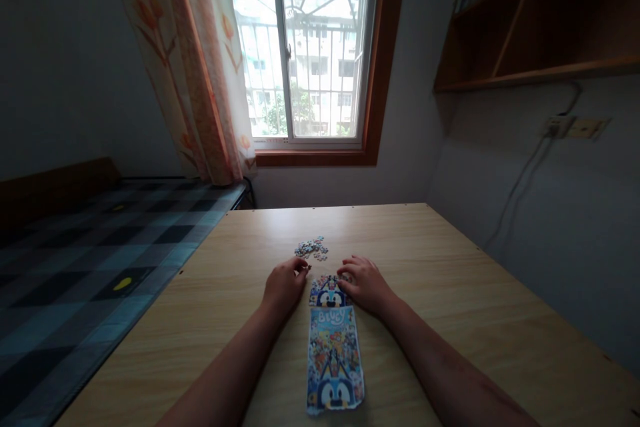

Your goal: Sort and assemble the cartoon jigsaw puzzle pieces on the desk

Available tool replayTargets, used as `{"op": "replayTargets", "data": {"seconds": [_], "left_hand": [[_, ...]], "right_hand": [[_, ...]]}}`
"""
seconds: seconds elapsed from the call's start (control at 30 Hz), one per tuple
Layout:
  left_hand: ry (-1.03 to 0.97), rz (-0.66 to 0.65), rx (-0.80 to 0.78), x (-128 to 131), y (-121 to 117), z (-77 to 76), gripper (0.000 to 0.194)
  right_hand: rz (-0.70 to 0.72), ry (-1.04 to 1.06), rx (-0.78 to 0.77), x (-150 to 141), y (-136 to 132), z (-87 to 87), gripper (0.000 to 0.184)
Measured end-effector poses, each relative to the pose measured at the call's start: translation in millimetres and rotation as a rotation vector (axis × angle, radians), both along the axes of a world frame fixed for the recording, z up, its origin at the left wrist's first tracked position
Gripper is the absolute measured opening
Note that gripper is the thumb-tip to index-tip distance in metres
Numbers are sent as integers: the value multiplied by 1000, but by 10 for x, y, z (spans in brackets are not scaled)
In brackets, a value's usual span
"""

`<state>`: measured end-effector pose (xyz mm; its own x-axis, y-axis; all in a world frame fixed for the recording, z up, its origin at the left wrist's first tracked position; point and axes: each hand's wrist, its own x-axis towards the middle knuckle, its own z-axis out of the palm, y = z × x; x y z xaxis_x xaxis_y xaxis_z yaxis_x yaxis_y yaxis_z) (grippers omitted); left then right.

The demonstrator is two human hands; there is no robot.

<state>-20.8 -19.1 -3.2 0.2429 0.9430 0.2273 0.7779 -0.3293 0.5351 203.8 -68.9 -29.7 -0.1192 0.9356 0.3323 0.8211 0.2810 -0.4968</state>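
Faces a wide wooden table (425,347), with the far edge well beyond the hands and the right edge slanting away past the right forearm. Runs close beside a checked bed (165,233) along the left. Shows a printed sheet (334,360) flat between the forearms, ragged at the bottom; looks thin, light and easy to crease, so best taken by a side edge. Rests the right hand (367,285) at the upper right of a joined puzzle section (327,292), with fingers loosely spread and thumb on the border. Holds the left hand (285,287) just off the opposite upper corner, pinching a small piece (309,267) at the fingertips. Lies flat just above the sheet, this section, probably stiff piece by piece but weak at the joints: better pushed gently from the sides than lifted by a corner. Has room to slide left or right, less toward the sheet. Sits loosely heaped beyond, a pile of pieces (311,248), likely light and easily scattered; calls for a pinch on opposite rims.
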Motion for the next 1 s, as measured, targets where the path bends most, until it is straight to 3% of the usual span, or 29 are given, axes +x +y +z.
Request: {"op": "replayTargets", "data": {"seconds": [0.27,0.47,1.0], "left_hand": [[70,78,67,-59,82,-7,21],[230,62,97,-64,32,25,22],[319,-9,103,12,66,-26,36]], "right_hand": [[3,2,-9,14,6,-28,20],[0,3,-12,4,-7,6,19],[0,5,-16,10,3,-4,19]]}}
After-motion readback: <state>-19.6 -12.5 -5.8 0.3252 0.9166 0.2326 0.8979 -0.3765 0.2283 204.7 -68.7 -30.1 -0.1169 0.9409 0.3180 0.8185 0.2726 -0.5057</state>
